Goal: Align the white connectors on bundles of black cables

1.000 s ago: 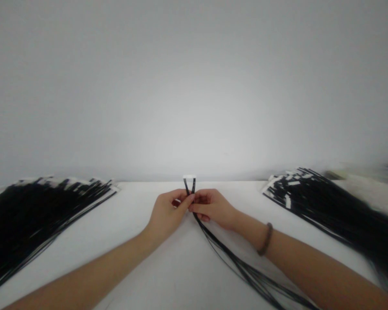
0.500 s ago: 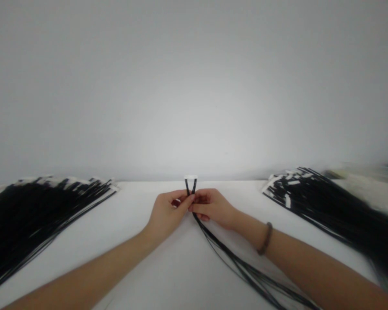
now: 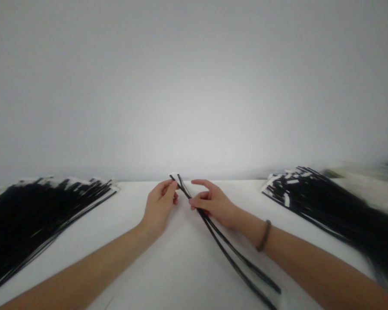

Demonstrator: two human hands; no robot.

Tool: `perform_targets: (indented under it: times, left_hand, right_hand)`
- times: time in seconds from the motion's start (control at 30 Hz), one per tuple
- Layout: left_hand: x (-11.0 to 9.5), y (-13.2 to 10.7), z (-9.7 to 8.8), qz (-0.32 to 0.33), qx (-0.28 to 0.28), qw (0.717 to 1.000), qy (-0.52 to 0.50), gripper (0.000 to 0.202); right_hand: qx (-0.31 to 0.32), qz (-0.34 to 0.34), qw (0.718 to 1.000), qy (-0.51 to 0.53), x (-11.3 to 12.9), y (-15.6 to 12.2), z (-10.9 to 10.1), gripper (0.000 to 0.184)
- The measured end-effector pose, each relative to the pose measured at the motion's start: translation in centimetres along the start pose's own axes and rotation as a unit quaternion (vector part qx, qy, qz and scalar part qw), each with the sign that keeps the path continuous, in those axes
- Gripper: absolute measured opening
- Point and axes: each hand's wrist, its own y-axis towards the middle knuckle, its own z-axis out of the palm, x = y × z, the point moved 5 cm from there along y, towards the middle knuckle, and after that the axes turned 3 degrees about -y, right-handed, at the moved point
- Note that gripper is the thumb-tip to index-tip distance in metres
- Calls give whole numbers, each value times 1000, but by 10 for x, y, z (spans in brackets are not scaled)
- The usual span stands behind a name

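A black cable (image 3: 210, 226) with a white end piece (image 3: 174, 175) runs from between my hands down to the lower right, splitting into two strands. My left hand (image 3: 163, 200) pinches it close to the white end, thumb against the fingers. Lower along the strands, my right hand (image 3: 210, 200) grips them between thumb and bent fingers, while its index finger stretches out above. A dark bracelet (image 3: 264, 235) circles my right wrist. The far tips of the strands are blurred near the lower right.
A large heap of similar black cables (image 3: 35, 215) with white ends lies at left on the white table (image 3: 168, 267). Another heap of them (image 3: 326, 206) lies at right, beside a blurred pale pile (image 3: 375, 189). A pale wall (image 3: 194, 86) stands behind.
The cable's white end has shifted left and tilted, with my left hand moving left along with it. My hands have drawn apart, and my right index finger has straightened. The lower strands have swung.
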Motion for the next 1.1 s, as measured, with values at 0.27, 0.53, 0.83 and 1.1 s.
perform_targets:
  times: [0.27,0.53,0.83,1.1]
  left_hand:
    - [-10,-22,34,-21,299,953,53,20]
    - [-35,-32,30,145,280,944,99,52]
    - [-19,-9,1,54,-3,997,63,31]
    - [-8,-6,13,-5,95,993,72,31]
  right_hand:
    - [-261,-107,958,47,0,8,-40,35]
    - [-322,-53,941,88,-8,16,-62,25]
    - [11,-208,866,-455,19,-11,11,36]
    - [375,73,914,-134,24,-58,70,25]
